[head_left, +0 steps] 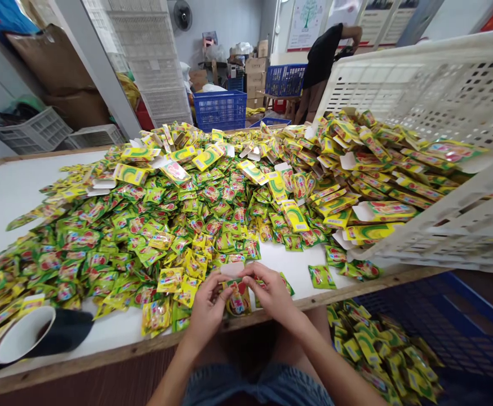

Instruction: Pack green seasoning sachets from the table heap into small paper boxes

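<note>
Close to the table's front edge, my left hand and my right hand meet around one small printed box. Its front is yellow and green with a red picture, and a pale flap stands up at its top. The left fingers and thumb grip its left side. My right thumb and fingers are closed at its upper right corner. Whether a sachet sits inside the box cannot be made out. Just beyond my hands spreads a large heap of green sachets, with yellow sachets among them.
A tipped white plastic crate spills flat yellow boxes on the right. A dark mug lies tilted at front left. Below right, a blue crate holds filled packs. A person stands behind near a blue basket.
</note>
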